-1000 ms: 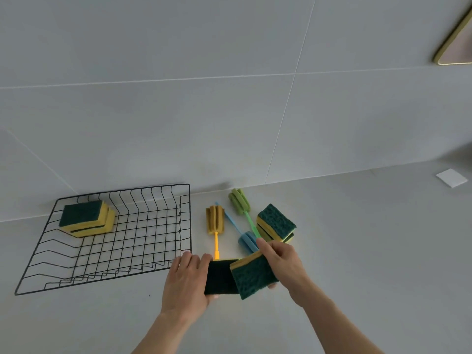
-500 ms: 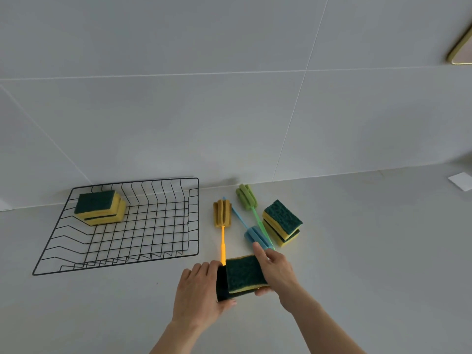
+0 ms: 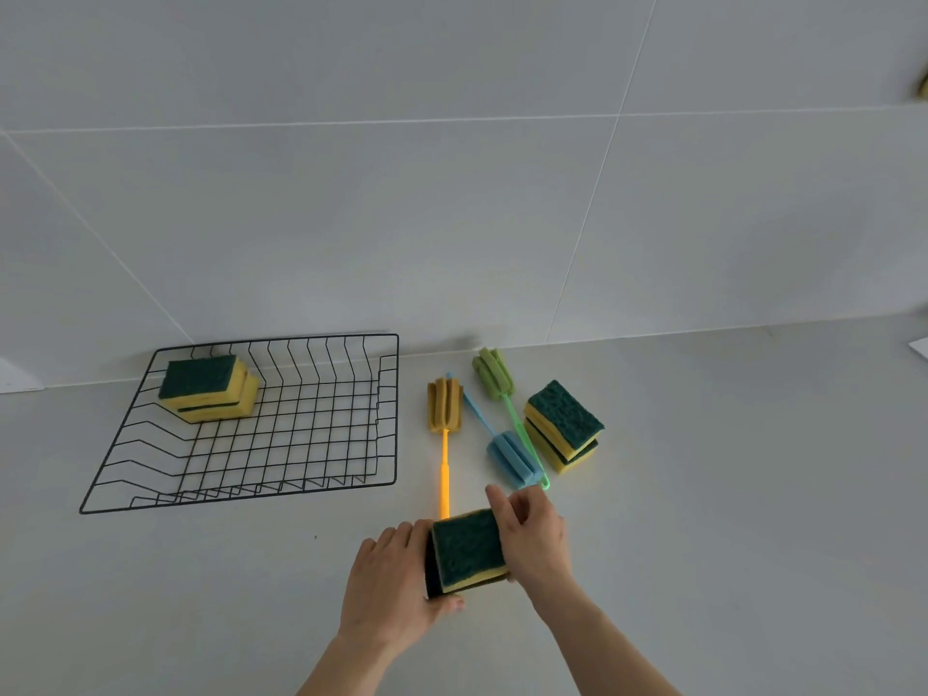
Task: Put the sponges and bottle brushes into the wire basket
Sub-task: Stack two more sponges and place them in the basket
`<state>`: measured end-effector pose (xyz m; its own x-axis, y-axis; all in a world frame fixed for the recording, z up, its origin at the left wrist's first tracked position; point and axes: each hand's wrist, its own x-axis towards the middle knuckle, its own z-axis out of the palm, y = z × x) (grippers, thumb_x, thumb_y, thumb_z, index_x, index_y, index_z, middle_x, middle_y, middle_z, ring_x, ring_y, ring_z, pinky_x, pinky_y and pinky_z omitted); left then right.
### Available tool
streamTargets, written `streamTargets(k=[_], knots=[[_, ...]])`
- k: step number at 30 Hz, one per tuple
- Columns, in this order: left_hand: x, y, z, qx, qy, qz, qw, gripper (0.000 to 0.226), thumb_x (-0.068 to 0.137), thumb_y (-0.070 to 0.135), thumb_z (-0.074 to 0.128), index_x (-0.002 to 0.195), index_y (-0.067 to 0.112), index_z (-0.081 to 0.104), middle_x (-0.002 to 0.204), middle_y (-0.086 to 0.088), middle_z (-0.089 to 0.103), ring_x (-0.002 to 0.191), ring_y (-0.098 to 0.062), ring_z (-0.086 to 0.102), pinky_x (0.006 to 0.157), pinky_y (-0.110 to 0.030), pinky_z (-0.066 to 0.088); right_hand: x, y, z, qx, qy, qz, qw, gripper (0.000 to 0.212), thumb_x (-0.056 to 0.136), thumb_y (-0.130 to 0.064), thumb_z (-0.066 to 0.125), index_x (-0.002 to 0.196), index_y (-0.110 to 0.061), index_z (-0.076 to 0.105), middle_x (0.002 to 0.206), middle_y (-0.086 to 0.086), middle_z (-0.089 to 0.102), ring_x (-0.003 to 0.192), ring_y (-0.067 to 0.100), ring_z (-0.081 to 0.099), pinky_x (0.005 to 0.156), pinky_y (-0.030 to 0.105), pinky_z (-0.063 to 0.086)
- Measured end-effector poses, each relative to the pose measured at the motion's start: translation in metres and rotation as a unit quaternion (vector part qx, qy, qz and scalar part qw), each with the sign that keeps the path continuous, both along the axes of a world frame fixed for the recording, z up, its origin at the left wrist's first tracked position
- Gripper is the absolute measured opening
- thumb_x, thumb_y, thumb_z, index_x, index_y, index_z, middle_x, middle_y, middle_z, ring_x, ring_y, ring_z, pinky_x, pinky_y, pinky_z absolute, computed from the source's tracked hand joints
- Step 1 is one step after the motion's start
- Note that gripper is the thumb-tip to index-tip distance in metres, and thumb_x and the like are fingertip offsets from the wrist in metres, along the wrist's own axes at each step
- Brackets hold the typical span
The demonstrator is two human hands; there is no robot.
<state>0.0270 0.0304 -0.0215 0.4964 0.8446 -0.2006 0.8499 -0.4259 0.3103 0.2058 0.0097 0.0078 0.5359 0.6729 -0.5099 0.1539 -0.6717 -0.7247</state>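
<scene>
Grey tiled wall [image 3: 452, 193] fills the top half of what we see, with the pale grey bench [image 3: 728, 469] running below it.

Black wire basket [image 3: 241, 497] sits on the bench at left, back edge near the wall. It holds a stack of two sponges [image 3: 208, 389] in the far-left corner, green scrub side up, yellow foam below.

Both our forearms come in from the bottom edge. Left hand [image 3: 396, 580] and right hand [image 3: 535, 540] meet on a pair of sponges [image 3: 467, 550] held together in front of us, right of the basket and outside it. The top one shows its green scrub face with a yellow edge; the one behind reads mostly dark. Left fingers [image 3: 401, 537] are wrapped round the left side of the pair, thumb underneath; right fingers [image 3: 502, 504] are curled over the right side. Both hands grip the pair. We cannot tell if it touches the bench.

Another stack of two sponges [image 3: 565, 427] lies on the bench to the right of the brushes, tilted, green on top.

Three bottle brushes lie on the bench between the basket and that stack: the orange bottle brush [image 3: 445, 411], foam head toward the wall, handle pointing at our hands; the blue bottle brush [image 3: 512, 457], head toward us; the green bottle brush [image 3: 494, 374], head near the wall, its handle running past the blue head.

White paper corner [image 3: 920, 346] shows at the right edge.
</scene>
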Motion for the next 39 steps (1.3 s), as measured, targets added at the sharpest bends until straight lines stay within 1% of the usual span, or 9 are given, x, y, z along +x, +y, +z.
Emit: streamTargets(k=[5,7,10,13,18,21,25,31,39], knots=[[0.004,-0.004,0.000,-0.018,-0.012,0.023,1.000,0.107,0.054,0.090,0.054,0.139,0.029,0.033,0.125,0.015,0.058,0.114,-0.009,0.054,0.092,-0.030,0.042,-0.006,0.001,-0.007,-0.002,-0.023,0.019,1.000,0.036,0.092,-0.059,0.053,0.089,-0.023,0.052,0.091,0.000,0.059,0.079,0.015,0.059,0.055,0.033,0.058],[0.005,-0.005,0.001,-0.028,-0.028,0.043,0.998,0.114,0.052,0.093,0.053,0.143,0.031,0.025,0.124,0.016,0.060,0.112,-0.008,0.057,0.090,-0.031,0.043,-0.009,0.000,-0.014,-0.010,-0.061,0.051,0.997,0.037,0.091,-0.060,0.053,0.088,-0.023,0.052,0.092,-0.002,0.059,0.081,0.013,0.058,0.061,0.031,0.058],[0.004,-0.004,0.002,-0.029,-0.033,0.042,0.998,0.104,0.055,0.091,0.055,0.138,0.038,0.025,0.118,0.017,0.062,0.107,-0.008,0.058,0.087,-0.031,0.044,-0.009,-0.002,-0.020,-0.004,-0.091,0.065,0.994,0.036,0.090,-0.061,0.054,0.086,-0.025,0.052,0.090,-0.004,0.060,0.081,0.012,0.058,0.069,0.033,0.058],[0.002,-0.002,0.002,-0.017,-0.018,0.025,0.999,0.090,0.057,0.091,0.051,0.130,0.041,0.032,0.114,0.018,0.057,0.103,-0.007,0.054,0.085,-0.030,0.042,-0.002,-0.005,-0.018,-0.012,-0.121,0.097,0.988,0.037,0.091,-0.062,0.051,0.089,-0.025,0.053,0.092,-0.005,0.060,0.082,0.013,0.058,0.061,0.025,0.051],[0.001,0.002,-0.001,-0.002,-0.032,0.007,0.999,0.092,0.054,0.087,0.056,0.130,0.038,0.041,0.118,0.013,0.046,0.108,-0.011,0.048,0.089,-0.032,0.041,0.019,-0.013,-0.021,0.027,-0.167,0.170,0.971,0.044,0.083,-0.076,0.046,0.102,-0.036,0.054,0.096,-0.015,0.059,0.085,0.005,0.057,0.073,0.031,0.055],[-0.001,0.005,-0.001,-0.012,-0.041,-0.012,0.999,0.090,0.055,0.081,0.061,0.131,0.038,0.040,0.121,0.016,0.046,0.111,-0.009,0.046,0.094,-0.032,0.038,0.036,-0.019,-0.019,0.043,-0.119,0.269,0.955,0.069,0.068,-0.083,0.059,0.125,-0.045,0.046,0.115,-0.021,0.053,0.101,0.004,0.053,0.084,0.033,0.052],[-0.001,0.007,-0.001,-0.007,-0.053,-0.021,0.998,0.082,0.056,0.079,0.063,0.124,0.038,0.043,0.114,0.020,0.052,0.107,-0.008,0.048,0.094,-0.031,0.036,0.048,-0.024,-0.017,-0.001,-0.094,0.394,0.914,0.103,0.059,-0.066,0.083,0.142,-0.052,0.025,0.137,-0.020,0.044,0.121,0.009,0.047,0.102,0.042,0.044],[0.003,0.006,-0.001,0.003,-0.061,-0.043,0.997,0.081,0.059,0.079,0.063,0.125,0.038,0.042,0.115,0.019,0.055,0.108,-0.007,0.048,0.098,-0.031,0.036,0.044,-0.026,-0.025,0.012,-0.146,0.407,0.902,0.075,0.070,-0.043,0.084,0.126,-0.047,0.035,0.127,-0.020,0.053,0.116,0.010,0.050,0.101,0.040,0.045],[0.003,0.000,-0.004,-0.008,-0.034,-0.065,0.997,0.102,0.059,0.066,0.077,0.142,0.036,0.024,0.126,0.014,0.051,0.114,-0.011,0.047,0.106,-0.031,0.031,0.042,-0.025,-0.024,0.009,-0.133,0.408,0.903,0.067,0.075,-0.034,0.082,0.123,-0.043,0.037,0.125,-0.015,0.056,0.114,0.010,0.051,0.094,0.034,0.050]])
